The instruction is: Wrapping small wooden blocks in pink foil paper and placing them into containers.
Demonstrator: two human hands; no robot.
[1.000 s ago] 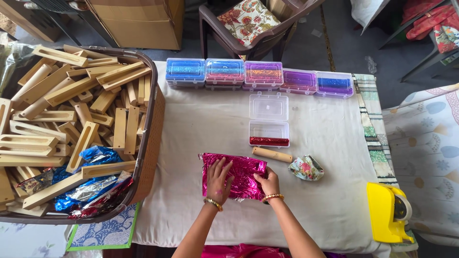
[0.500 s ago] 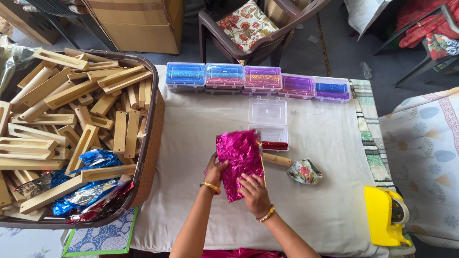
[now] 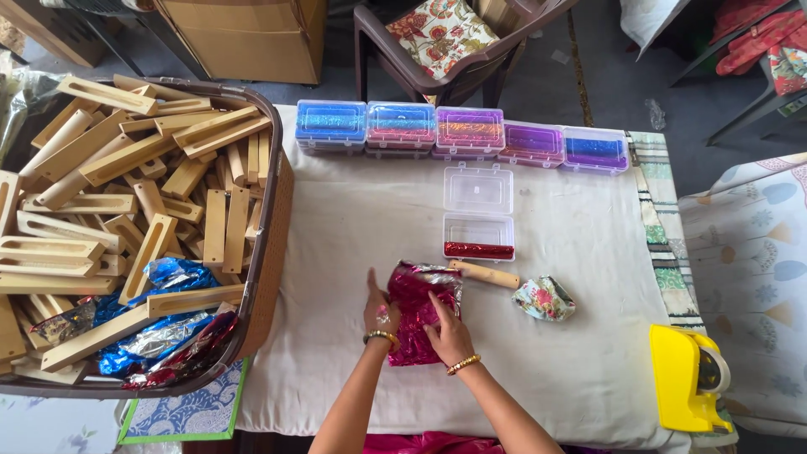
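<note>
While foil-wrapped (pink), both hands (image 3: 418, 324) press.

Bare cloth (image 3: 353, 227) left of hands; open clear box (image 3: 478, 212), wooden stick (image 3: 485, 273) block ahead-right.

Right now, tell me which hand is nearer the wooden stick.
Right. The right hand rests on the pink foil just below-left of the stick; the left hand is at the foil's far left edge.
</note>
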